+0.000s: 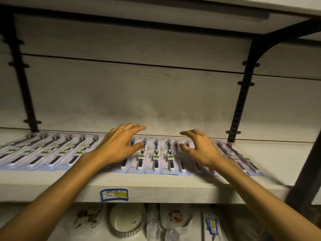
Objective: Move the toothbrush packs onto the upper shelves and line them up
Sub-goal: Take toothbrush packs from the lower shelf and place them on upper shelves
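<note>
Several toothbrush packs [155, 157] lie flat side by side in one row along the pale wooden shelf [156, 186], from its left end to near the right bracket. My left hand [118, 145] hovers over the packs left of centre, fingers spread and loosely bent, thumb near a brush head. My right hand [199, 148] is over the packs right of centre, fingers arched downward with the tips close to or touching the packs; it is motion-blurred. Neither hand grips a pack. Both hands hide parts of the packs beneath them.
Black metal brackets [241, 101] stand at the left and right of the back wall. Another shelf [156, 7] hangs overhead. A blue price label [114, 194] is on the shelf's front edge. Below are stacked plates [175, 220], a bowl [127, 218] and other packaged goods.
</note>
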`<state>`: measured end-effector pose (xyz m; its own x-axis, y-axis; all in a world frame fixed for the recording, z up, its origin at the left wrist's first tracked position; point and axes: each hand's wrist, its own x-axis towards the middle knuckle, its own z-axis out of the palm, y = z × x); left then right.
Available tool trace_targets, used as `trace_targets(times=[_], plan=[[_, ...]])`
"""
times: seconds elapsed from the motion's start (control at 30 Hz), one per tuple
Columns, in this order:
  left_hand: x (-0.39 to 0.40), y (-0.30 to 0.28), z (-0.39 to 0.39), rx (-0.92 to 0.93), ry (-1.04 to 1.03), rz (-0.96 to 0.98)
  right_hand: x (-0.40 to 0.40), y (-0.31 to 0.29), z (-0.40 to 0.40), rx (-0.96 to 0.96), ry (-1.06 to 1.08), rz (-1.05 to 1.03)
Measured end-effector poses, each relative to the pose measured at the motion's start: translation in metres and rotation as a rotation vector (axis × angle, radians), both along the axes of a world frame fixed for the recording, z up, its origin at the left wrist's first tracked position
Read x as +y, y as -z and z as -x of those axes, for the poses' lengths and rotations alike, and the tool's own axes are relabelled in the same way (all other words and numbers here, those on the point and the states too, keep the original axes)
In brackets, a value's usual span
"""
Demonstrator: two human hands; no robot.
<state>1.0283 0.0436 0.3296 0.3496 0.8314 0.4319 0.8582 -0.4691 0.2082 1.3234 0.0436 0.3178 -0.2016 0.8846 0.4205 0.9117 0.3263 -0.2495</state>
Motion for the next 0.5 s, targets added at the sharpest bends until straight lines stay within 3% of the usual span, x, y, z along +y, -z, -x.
trace_targets(times=[0.5], plan=[[-0.096,0.001,0.154,-0.043,-0.142,-0.056,-0.059,-0.025,0.222,0.005,-0.454,-0.094]])
